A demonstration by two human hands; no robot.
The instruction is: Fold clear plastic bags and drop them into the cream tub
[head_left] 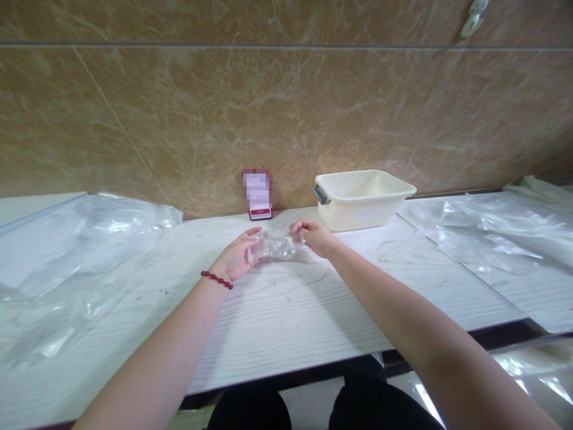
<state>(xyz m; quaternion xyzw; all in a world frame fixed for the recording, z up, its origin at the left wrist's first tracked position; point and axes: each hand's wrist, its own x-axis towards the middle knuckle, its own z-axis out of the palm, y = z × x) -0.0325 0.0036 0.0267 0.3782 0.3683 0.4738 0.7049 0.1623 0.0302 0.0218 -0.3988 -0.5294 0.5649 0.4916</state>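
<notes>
A small clear plastic bag point(278, 245) is held between my two hands above the white wood-grain table point(286, 316). My left hand point(239, 255), with a dark red bead bracelet at the wrist, is curled round the bag's left side. At the bag's right upper edge, my right hand point(316, 236) pinches the plastic between thumb and fingers. Whether anything lies inside the bag is too small to tell. Just behind the hands, a phone point(259, 194) in a red case leans upright against the wall.
A cream plastic tub point(358, 212) with a grey handle stands behind my right hand. Large clear plastic bags point(129, 218) lie at the left, and more plastic sheets point(492, 230) at the right. A brown marbled wall point(250, 107) runs along the back edge.
</notes>
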